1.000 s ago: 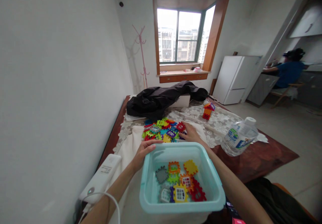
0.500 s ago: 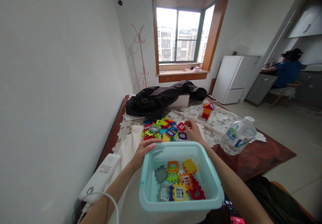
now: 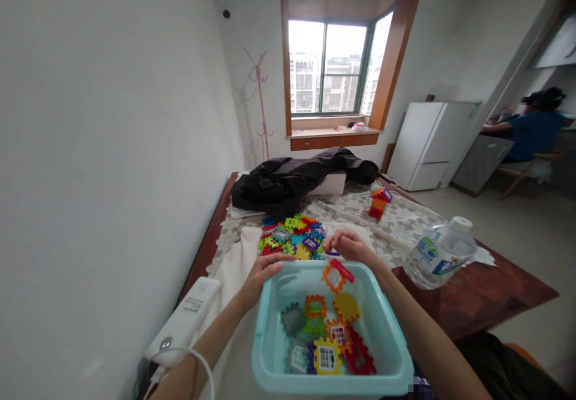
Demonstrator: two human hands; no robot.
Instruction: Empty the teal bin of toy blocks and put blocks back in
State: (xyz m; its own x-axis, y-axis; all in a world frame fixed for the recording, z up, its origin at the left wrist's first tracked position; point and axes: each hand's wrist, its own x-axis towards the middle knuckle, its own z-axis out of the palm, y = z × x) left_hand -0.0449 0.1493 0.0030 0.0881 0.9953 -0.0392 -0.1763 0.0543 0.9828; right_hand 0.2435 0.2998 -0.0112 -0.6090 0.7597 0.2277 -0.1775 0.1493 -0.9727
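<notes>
A light-blue plastic bin (image 3: 333, 384) is close in front of me, with several interlocking plastic building pieces on its bottom, among them a yellow window piece (image 3: 327, 357) and a red piece (image 3: 360, 355). My left hand (image 3: 261, 277) grips the bin's far left corner, fingers laid over the rim. My right hand (image 3: 351, 247) is just beyond the far rim, fingers loosely bent and apart, with nothing visible in them. Below it, an orange and red piece (image 3: 334, 277) is tilted by the bin's far inner wall. Beyond the bin lies a pile of colourful pieces (image 3: 292, 235).
A small assembled block house (image 3: 378, 203) and a large clear plastic bottle (image 3: 441, 253) stand to the right. A black cloth (image 3: 297, 178) lies at the back over a white box. On the left is a white power strip (image 3: 186, 313) with a cable. A person in blue (image 3: 537, 130) sits far right.
My right hand has let go of the red piece it held at the pile and drawn back slightly. An orange and red piece now shows inside the bin's far wall. The view has shifted slightly.
</notes>
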